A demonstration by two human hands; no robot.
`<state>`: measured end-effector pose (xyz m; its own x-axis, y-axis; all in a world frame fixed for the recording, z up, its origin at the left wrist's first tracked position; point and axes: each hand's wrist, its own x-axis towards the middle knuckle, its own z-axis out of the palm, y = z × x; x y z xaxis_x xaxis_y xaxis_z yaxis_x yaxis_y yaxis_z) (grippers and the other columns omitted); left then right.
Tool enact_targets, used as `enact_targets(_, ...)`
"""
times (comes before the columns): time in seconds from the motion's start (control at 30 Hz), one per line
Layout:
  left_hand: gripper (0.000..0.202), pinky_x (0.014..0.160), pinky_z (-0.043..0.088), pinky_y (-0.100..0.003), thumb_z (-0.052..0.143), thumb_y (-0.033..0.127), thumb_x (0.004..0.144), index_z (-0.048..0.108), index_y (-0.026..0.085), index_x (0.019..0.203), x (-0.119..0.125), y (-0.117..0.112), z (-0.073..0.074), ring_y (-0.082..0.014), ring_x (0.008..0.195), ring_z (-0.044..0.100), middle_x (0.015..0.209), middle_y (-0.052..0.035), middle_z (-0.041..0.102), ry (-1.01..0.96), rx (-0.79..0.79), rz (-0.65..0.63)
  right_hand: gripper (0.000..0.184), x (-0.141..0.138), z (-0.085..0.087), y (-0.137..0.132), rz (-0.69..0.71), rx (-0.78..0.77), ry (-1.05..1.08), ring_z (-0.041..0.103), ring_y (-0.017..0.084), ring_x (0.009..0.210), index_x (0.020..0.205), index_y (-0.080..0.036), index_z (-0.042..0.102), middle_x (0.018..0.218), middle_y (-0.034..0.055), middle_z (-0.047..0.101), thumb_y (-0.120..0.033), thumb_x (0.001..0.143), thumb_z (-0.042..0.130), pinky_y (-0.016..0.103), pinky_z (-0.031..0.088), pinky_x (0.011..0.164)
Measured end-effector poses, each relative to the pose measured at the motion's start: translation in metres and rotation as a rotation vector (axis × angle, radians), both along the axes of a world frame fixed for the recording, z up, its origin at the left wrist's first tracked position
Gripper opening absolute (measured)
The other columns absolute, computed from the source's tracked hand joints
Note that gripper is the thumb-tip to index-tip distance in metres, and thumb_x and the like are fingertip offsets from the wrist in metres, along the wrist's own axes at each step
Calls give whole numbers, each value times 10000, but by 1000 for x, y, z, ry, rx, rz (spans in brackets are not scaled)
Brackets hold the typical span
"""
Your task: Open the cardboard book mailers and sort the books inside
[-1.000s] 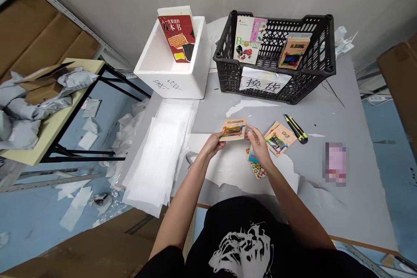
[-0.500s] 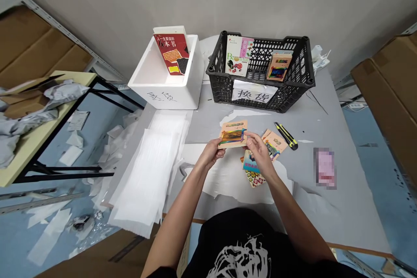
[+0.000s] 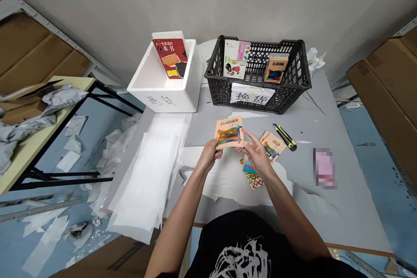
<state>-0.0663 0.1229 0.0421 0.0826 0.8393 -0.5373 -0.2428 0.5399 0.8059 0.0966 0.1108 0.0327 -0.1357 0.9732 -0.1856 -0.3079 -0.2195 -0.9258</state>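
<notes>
a small peach booklet is held up over the counter, gripped at its lower left by the left hand and at its lower right by the right hand. other booklets are overlapped by the right hand. cutter is laid just beside them. white box and black crate are placed at back, white sheets piled left, pink item pixelated at right.

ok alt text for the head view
A left hand and right hand hold a peach-coloured book over a grey table. Behind stand a white box with a red book and a black crate with more books. A cutter lies at right.
</notes>
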Motion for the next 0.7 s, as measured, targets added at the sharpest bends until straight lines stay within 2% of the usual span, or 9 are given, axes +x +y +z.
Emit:
enact_targets(0.13, 279, 390, 144, -168, 446, 398, 838, 401, 180, 670, 2, 3, -4, -18, 362, 169, 450, 98, 265, 6, 18, 34, 587, 0, 0, 4, -67, -45, 49, 640, 152, 672, 1226, -251, 487, 760, -1, 678, -475, 716, 672, 323, 539, 713)
enact_targets(0.23, 289, 392, 137, -169, 447, 427, 836, 394, 185, 688, 3, 5, -5, -20, 372, 161, 474, 100, 260, 16, 53, 78, 440, 2, -2, 6, -32, -122, 67, 591, 122, 558, 994, -209, 576, 696, 2, 666, -500, 682, 682, 266, 516, 562)
enact_targets(0.3, 294, 395, 138, -169, 470, 443, 820, 397, 186, 698, 1, 5, -3, -21, 382, 160, 489, 100, 252, 0, 63, 62, 382, 4, -1, 8, 43, -194, 91, 499, 89, 444, 798, -180, 588, 614, 5, 639, -537, 684, 660, 221, 429, 418)
enact_targets(0.37, 305, 394, 128, -168, 502, 459, 794, 404, 185, 701, -2, 6, 0, -22, 392, 158, 502, 97, 252, -26, 44, 19, 398, 7, 1, 9, 94, -258, 121, 374, 58, 357, 689, -169, 575, 500, -19, 573, -561, 689, 644, 194, 318, 333)
enact_targets(0.5, 328, 385, 84, -166, 561, 476, 747, 414, 185, 714, -5, 9, 4, -20, 404, 115, 517, 104, 220, -87, -26, -32, 376, 11, 8, 12, 86, -304, 192, 233, 35, 331, 635, -178, 554, 392, -76, 436, -531, 679, 674, 168, 223, 312)
enact_targets(0.6, 357, 383, 79, -159, 604, 482, 715, 401, 189, 701, -4, 9, 7, -19, 411, 100, 527, 111, 180, -138, -19, -10, 368, 10, 13, 13, 71, -279, 244, 212, 37, 347, 620, -187, 525, 381, -89, 381, -506, 670, 701, 161, 190, 314)
enact_targets(0.7, 386, 385, 98, -155, 621, 504, 702, 401, 187, 691, -5, 9, 2, -19, 414, 119, 536, 107, 193, -142, 20, -16, 393, 7, 8, 14, 80, -251, 250, 208, 35, 351, 627, -191, 511, 385, -90, 384, -532, 659, 705, 164, 189, 324)
